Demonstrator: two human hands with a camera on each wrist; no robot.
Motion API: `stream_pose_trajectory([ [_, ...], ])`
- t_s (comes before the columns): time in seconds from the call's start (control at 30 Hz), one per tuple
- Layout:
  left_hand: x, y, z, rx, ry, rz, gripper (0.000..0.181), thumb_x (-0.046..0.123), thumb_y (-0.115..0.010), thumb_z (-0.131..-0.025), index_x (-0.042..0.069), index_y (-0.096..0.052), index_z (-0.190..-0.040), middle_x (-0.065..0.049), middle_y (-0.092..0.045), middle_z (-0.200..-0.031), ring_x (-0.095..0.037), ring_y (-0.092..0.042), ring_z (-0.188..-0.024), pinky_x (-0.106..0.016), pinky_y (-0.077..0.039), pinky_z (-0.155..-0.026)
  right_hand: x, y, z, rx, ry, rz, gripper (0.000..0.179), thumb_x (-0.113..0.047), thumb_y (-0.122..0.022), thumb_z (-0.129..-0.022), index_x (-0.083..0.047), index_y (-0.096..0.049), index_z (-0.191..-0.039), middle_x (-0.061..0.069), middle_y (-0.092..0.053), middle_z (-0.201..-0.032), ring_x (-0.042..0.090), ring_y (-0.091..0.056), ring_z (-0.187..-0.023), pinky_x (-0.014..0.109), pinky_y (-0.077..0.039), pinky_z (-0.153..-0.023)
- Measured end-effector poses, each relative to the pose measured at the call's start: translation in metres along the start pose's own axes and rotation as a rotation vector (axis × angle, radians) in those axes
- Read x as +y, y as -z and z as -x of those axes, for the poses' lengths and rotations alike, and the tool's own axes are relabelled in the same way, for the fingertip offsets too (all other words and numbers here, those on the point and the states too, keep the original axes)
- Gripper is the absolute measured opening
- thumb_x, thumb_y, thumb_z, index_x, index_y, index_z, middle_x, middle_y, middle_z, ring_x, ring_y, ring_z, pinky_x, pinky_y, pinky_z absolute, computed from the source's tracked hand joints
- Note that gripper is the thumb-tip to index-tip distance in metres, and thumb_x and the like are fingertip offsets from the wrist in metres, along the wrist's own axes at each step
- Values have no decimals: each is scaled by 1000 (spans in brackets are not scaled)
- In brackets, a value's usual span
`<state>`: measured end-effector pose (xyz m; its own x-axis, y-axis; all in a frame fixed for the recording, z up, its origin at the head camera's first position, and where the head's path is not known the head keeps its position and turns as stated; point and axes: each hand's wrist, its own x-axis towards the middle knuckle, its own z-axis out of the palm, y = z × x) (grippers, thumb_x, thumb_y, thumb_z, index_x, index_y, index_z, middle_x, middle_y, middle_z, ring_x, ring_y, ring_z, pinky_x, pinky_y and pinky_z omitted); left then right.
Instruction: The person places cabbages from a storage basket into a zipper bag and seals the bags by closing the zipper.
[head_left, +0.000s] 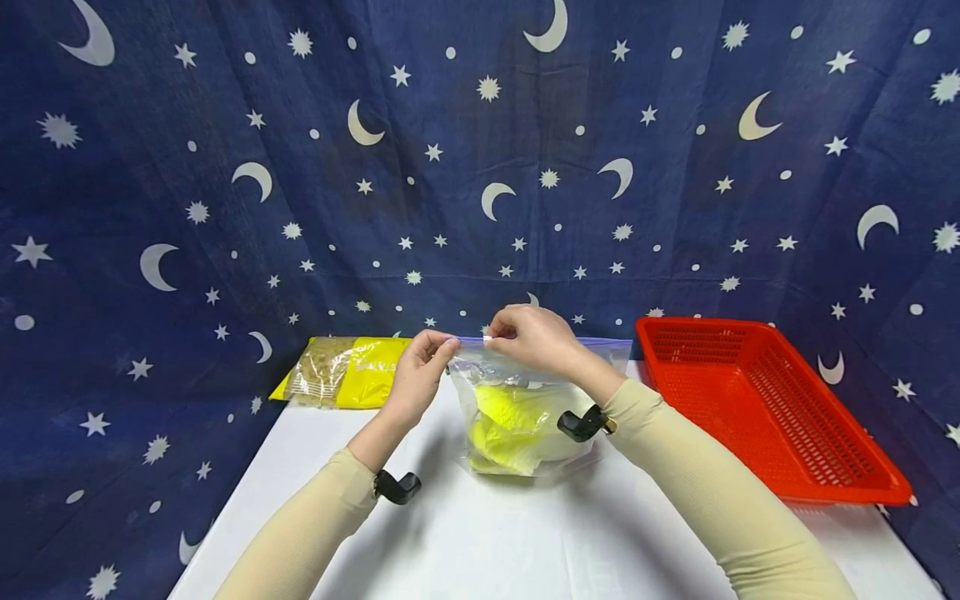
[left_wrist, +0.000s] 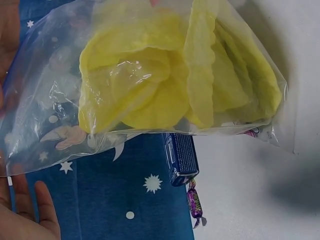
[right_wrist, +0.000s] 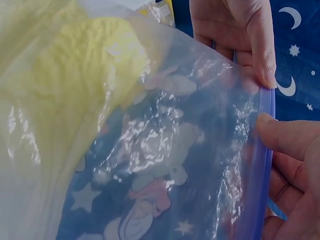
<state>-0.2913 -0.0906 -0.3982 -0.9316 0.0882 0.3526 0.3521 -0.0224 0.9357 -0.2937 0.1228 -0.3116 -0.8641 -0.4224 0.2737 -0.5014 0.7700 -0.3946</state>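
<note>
A clear zip bag [head_left: 543, 450] with a purple zip edge stands upright on the white table, printed with small cartoon figures. Soft, ruffled bright yellow pieces [left_wrist: 145, 85] fill its lower part. My left hand [head_left: 418, 375] pinches the bag's top left corner between thumb and fingers. Close beside it, my right hand [head_left: 536, 340] pinches the zip edge, its thumb pressed on the strip in the right wrist view. The zip strip [right_wrist: 265, 175] runs straight between and below the two thumbs there. Part of the bag's top is hidden behind my right hand.
A yellow and clear food packet [head_left: 341, 372] lies at the back left. To the right stands a red plastic basket [head_left: 712, 400]. Behind the bag, the left wrist view shows a dark blue box [left_wrist: 181, 159] and a purple wrapped candy [left_wrist: 195, 204]. A starry curtain [head_left: 450, 208] hangs behind.
</note>
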Motion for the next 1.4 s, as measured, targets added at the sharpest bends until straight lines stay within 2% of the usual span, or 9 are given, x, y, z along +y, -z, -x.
stream_pose_trajectory([
  [0.13,0,-1,-1,3,-9,-3,22,18,-67,-101,-2,-63,-110,-9,-65,-103,-25,-60,-100,-27,-50,-89,5,2,2,6,2,-1,13,-31,-77,-91,-18,-77,-94,-9,-69,-88,11,-62,-80,35,-53,-75],
  [0.33,0,-2,-1,13,-19,-13,17,15,-65,-102,-1,-63,-109,-2,-67,-102,-16,-62,-97,-26,-51,-88,11,5,6,18,1,-2,11,-31,-78,-90,-20,-77,-93,-10,-69,-86,11,-62,-80,34,-53,-74],
  [0.47,1,-2,0,16,-16,-30,16,15,-65,-102,1,-63,-109,-2,-67,-103,-13,-62,-98,-25,-51,-90,16,7,9,17,-13,1,11,-32,-78,-91,-21,-77,-92,-10,-68,-86,12,-62,-81,35,-53,-74],
  [0.77,1,-1,0,29,-22,-14,19,13,-65,-102,-4,-62,-110,-12,-68,-105,-13,-63,-97,-25,-50,-91,25,16,19,5,-38,-13,11,-32,-77,-92,-21,-77,-94,-8,-70,-91,14,-63,-85,37,-54,-76],
  [1.13,-1,1,1,37,-27,7,19,13,-65,-102,-4,-62,-109,-9,-68,-103,-14,-65,-99,-26,-53,-95,40,24,31,15,-73,-10,13,-32,-76,-92,-20,-77,-97,-7,-70,-95,15,-64,-89,38,-54,-80],
  [1.4,-1,2,0,31,-18,-6,19,12,-65,-102,-4,-61,-111,-11,-68,-106,-14,-65,-101,-26,-52,-97,52,30,39,33,-74,-16,12,-30,-77,-91,-19,-77,-96,-8,-71,-94,15,-64,-89,39,-53,-80],
])
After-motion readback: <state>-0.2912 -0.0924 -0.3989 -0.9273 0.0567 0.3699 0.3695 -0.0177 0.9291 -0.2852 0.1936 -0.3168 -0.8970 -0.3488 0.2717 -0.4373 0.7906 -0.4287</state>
